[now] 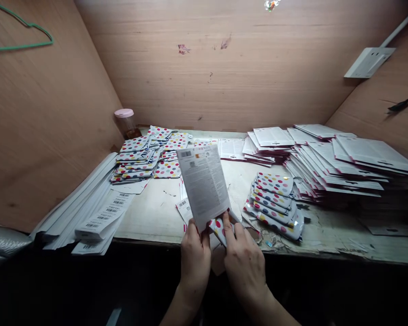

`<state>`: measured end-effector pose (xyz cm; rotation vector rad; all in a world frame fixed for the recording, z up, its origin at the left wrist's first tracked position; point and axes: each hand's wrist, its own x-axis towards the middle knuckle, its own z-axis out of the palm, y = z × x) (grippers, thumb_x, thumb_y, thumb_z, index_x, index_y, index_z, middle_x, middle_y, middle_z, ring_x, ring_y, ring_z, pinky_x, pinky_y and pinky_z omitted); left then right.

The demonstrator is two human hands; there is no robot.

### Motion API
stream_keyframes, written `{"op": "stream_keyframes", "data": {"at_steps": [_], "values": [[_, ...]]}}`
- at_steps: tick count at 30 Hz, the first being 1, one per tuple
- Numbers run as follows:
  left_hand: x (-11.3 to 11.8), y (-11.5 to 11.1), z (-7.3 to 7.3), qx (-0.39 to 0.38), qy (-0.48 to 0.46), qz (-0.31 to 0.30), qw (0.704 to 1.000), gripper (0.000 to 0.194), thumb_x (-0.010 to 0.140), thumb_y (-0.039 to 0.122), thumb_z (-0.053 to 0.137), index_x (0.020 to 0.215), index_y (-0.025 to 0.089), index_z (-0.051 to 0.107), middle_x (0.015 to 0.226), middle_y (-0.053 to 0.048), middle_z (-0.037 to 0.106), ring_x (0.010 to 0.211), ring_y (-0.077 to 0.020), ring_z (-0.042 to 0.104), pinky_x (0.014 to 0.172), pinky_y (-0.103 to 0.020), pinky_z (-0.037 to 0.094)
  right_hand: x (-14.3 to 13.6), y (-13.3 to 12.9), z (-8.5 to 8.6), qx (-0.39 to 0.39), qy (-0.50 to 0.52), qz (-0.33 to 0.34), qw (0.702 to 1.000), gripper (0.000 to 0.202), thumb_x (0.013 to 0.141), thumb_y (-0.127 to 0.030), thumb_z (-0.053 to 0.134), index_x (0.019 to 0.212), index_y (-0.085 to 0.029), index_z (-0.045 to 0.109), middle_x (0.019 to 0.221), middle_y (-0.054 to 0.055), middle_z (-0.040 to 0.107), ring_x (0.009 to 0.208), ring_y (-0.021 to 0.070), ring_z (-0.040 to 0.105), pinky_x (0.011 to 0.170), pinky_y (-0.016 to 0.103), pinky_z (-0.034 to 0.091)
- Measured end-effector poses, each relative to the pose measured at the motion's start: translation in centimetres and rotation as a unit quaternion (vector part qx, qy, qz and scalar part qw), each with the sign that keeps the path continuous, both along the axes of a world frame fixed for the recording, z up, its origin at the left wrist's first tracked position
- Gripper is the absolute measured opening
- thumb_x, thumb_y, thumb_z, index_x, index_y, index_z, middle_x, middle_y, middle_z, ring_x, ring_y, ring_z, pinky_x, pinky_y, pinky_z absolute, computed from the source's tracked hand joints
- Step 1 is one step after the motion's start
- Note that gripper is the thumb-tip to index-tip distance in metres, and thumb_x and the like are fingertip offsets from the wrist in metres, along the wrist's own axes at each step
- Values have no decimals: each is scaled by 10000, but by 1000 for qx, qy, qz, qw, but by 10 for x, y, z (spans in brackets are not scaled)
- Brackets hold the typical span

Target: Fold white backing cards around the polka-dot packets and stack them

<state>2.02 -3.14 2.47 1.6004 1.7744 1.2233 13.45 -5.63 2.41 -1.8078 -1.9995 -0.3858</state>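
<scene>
envelope point(206, 185): matt paper; dotted pouch point(218, 228): glossy plastic; wall point(258, 90): smooth wood

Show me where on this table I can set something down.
The widest bare patch of table lies between the barcode labels and the raised printed card, in front of the left dotted pouches. A narrower one shows between that card and the right dotted pouches. Stacked white cards crowd the right side.

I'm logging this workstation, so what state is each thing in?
Printed packet: tilted, held in left hand
Dotted pouch: partly hidden, held in right hand
Left pouches: piled
Right pouches: overlapping
White packets: stacked unevenly
Barcode labels: layered
Jar: closed
Wall switch: on or off unclear
</scene>
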Motion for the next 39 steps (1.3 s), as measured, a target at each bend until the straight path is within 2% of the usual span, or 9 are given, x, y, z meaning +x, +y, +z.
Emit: {"op": "stream_keyframes", "data": {"at_steps": [7, 10, 13, 16, 20, 24, 29, 34, 39], "values": [[2, -12, 13, -26, -1, -30, 999, 294, 829, 214, 462, 1109, 156, 530, 1038, -172, 698, 945, -301, 683, 792, -393, 520, 1, -1, 5, -15, -97, -36, 994, 471, 888, -111, 421, 1337, -213, 519, 779, 86, 521, 664, 242, 483, 522, 346, 414], [1, -15, 19, -54, -5, -42, 998, 275, 807, 235, 489, 1066, 164, 548, 959, -156, 709, 868, -309, 689, 745, -401, 523, 0, 2, 6, -15, -101, -10, 995, 457, 874, -97, 436, 1306, -196, 543, 765, 88, 533, 646, 237, 487, 504, 341, 432], [3, -19, 20, -65, -33, -51, 996, 281, 705, 141, 514, 977, 170, 576, 845, -121, 712, 780, -290, 692, 686, -361, 521, 1, 5, 13, 15, -15, 61, 998, 465, 834, -30, 423, 1279, -96, 537, 824, 110, 564, 706, 236, 522, 559, 344, 505], [4, -22, 18, -51, -94, -48, 993, 302, 667, 95, 517, 949, 174, 590, 772, -59, 699, 670, -224, 673, 606, -287, 508, 9, 3, 22, 36, 101, 159, 981, 534, 793, -41, 453, 1327, -58, 480, 1039, 172, 563, 945, 280, 556, 763, 406, 559], [1, -23, 13, -70, -180, -57, 980, 239, 713, 148, 574, 949, 165, 609, 784, -38, 711, 723, -212, 688, 653, -271, 524, 20, -1, 17, -9, 108, 256, 961, 733, 765, -13, 422, 1481, -88, 285, 1473, 221, 317, 1372, 374, 297, 1037, 567, 408], [2, -19, 9, -86, -233, -106, 963, 293, 709, 137, 573, 992, 148, 646, 954, -78, 732, 935, -237, 689, 841, -311, 520, 11, -2, -4, 13, 124, 258, 958, 728, 833, 40, 326, 1522, -92, 130, 1538, 225, 253, 1447, 329, 174, 1078, 563, 369], [-3, -15, 9, -137, -320, -71, 935, 239, 647, 151, 652, 884, 133, 628, 800, -62, 736, 796, -240, 702, 737, -313, 539, 13, -3, -5, 5, 289, 313, 905, 632, 876, -93, 400, 1486, -112, 236, 1528, 184, 310, 1422, 290, 275, 1089, 515, 383], [-5, -19, 12, -160, -417, -120, 887, 335, 685, 212, 722, 992, 134, 611, 1010, -116, 740, 954, -264, 689, 855, -352, 522, 39, 2, -2, 59, 103, 338, 934, 545, 906, -74, 434, 1444, -135, 367, 1467, 154, 432, 1412, 305, 287, 1092, 560, 360], [-2, -23, 11, -159, -346, -159, 911, 296, 762, 227, 679, 1039, 138, 627, 1080, -115, 715, 1024, -258, 662, 930, -360, 490, 32, 5, -2, 78, 100, 307, 943, 452, 945, -96, 454, 1397, -108, 439, 1365, 194, 534, 1361, 293, 394, 1018, 467, 477]]}}
